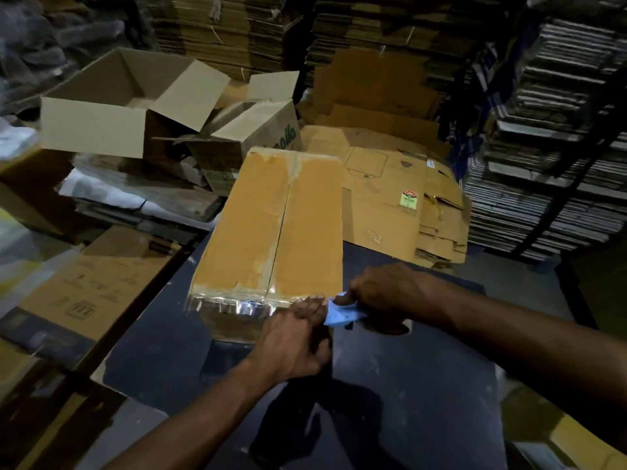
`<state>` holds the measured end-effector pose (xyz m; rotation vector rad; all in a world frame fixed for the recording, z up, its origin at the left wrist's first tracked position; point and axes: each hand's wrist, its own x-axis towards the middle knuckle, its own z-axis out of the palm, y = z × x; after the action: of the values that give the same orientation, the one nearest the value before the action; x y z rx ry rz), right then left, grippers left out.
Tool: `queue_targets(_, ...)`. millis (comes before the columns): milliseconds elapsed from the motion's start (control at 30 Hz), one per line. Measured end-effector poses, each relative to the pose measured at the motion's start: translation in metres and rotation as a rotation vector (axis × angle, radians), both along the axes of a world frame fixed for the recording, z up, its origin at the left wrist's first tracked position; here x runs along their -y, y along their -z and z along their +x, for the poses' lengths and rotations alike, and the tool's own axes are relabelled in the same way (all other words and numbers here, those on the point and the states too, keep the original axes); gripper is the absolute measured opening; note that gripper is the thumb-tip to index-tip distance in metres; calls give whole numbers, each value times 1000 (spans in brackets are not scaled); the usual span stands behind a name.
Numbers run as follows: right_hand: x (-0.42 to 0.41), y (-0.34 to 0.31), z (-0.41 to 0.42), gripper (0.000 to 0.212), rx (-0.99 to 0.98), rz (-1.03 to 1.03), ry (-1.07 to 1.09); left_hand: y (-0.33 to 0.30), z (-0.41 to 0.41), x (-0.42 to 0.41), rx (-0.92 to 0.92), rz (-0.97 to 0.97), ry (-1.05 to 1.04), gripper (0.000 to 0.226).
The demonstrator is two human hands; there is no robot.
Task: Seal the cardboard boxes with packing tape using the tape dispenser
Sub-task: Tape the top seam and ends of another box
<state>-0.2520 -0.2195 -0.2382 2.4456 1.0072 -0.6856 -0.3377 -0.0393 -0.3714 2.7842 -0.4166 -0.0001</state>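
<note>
- A closed box [274,228] lies on a dark counter [424,385], its long side running away from the viewer, its two top flaps meeting at a centre seam.
- Shiny clear tape [230,305] crosses the box's near edge and wraps onto its front face.
- The left hand [295,344] rests on the box's near right corner, fingers straight and laid flat on the tape; its grip holds nothing.
- The right hand [386,290] is just beside that corner, its grip curled round a light blue dispenser [342,313], which touches the left fingertips. Most of the dispenser is hidden by the two hands.
- Behind the box to the left stand two open boxes: a large one [101,127] with its flaps up, and a smaller one [251,137] with green lettering, leaning against it.
- Behind to the right lies a pile of flattened cartons [400,195], one with a small green label.
- More flat cardboard [91,283] lies left of the counter, lower down.
- Tall stacks of flat cardboard sheets [543,147] fill the background and the right side.
</note>
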Motion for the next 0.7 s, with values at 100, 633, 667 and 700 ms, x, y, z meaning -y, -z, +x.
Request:
queue_targets(100,15,-13,1,27,-81,89,99,5,0,2,10,7,8,80)
queue_targets(633,80,17,-2,71,-114,-66,131,-13,-3,23,2,47,-99,78)
queue_targets(667,77,26,0,78,-117,-71,140,-17,-1,24,3,59,-100,77)
queue_targets(700,75,34,0,78,-103,-32,130,-20,0,25,5,69,-96,75)
